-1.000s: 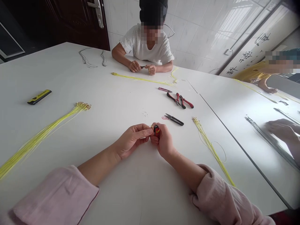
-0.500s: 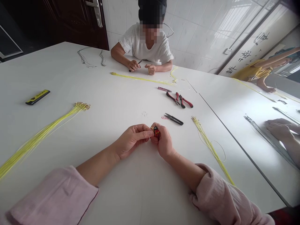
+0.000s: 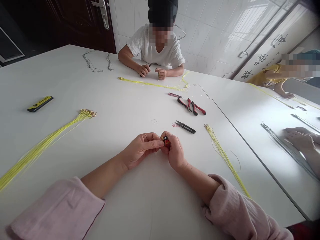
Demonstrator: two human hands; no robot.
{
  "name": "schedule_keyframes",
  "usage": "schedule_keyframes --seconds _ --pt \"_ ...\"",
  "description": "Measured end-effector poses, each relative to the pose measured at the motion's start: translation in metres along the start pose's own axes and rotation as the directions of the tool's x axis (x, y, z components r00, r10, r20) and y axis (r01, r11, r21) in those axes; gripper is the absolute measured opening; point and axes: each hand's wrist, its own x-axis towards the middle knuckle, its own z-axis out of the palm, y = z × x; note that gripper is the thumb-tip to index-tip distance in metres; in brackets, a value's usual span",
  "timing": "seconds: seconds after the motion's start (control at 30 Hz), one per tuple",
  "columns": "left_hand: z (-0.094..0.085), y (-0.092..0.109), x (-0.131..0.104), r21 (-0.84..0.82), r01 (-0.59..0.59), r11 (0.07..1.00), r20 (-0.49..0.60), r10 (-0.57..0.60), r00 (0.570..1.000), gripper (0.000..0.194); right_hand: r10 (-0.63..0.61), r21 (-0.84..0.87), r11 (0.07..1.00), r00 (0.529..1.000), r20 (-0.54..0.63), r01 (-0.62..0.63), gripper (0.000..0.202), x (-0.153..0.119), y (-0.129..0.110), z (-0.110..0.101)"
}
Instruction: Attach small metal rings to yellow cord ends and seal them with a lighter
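Head view shows you the wide white table (image 3: 105, 140) first, running far and left to a seated person in a white top (image 3: 156, 46), whose hands work a cord of their own. On the left a long bundle of yellow cords with gold end fittings (image 3: 45, 143) fans from the near edge toward the centre; a thinner bundle of the same yellow cords (image 3: 225, 156) lies to your right, fittings at its far end. Red-handled pliers (image 3: 192, 107) and small black snips (image 3: 186, 127) sit just beyond your hands, with a yellow-and-black box cutter (image 3: 40, 103) well off to the far left.

Your left hand (image 3: 138, 151) is closed to a pinch, thumb and forefinger pressed on a thin strand at the centre of the table, near you. Your right hand (image 3: 175, 153) is curled shut around a small red lighter (image 3: 166, 141), only its top showing above the fist, touching the left fingertips.

Judging by the two bundles, many cords already carry fittings; whether either pile is finished I cannot tell, and the piece in your fingers looks mid-step. The lighter stands roughly upright, long axis vertical, head pointing up and slightly left toward the pinched strand. Too small to tell whether a flame is lit.
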Motion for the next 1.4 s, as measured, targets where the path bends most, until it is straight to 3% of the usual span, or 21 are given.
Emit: schedule_keyframes --seconds 0.57,0.73,0.97,1.17,1.4 --pt "0.001 0.000 0.000 -0.013 0.014 1.000 0.002 -0.014 1.000 0.018 0.031 -0.004 1.000 1.000 -0.008 -0.031 0.029 0.001 0.003 0.000" --pt "-0.001 0.001 0.001 0.004 0.005 1.000 -0.014 -0.005 1.000 0.021 0.045 0.087 0.995 0.999 -0.013 -0.044 0.045 0.005 0.006 -0.003" --pt "-0.010 0.002 0.005 0.203 -0.058 0.977 -0.131 0.086 0.988 0.022 0.081 0.056 0.995 0.995 0.056 -0.084 0.025 0.010 0.000 -0.013" --pt "-0.008 0.000 0.004 0.328 -0.032 0.944 -0.181 0.096 0.979 0.023 0.093 -0.002 0.996 0.994 0.050 -0.093 0.026 0.009 0.002 -0.014" --pt "-0.010 -0.001 0.006 0.432 -0.084 0.898 -0.194 0.184 0.963 0.021 0.010 -0.187 0.982 1.000 0.019 -0.006 0.025 0.011 0.006 -0.018"
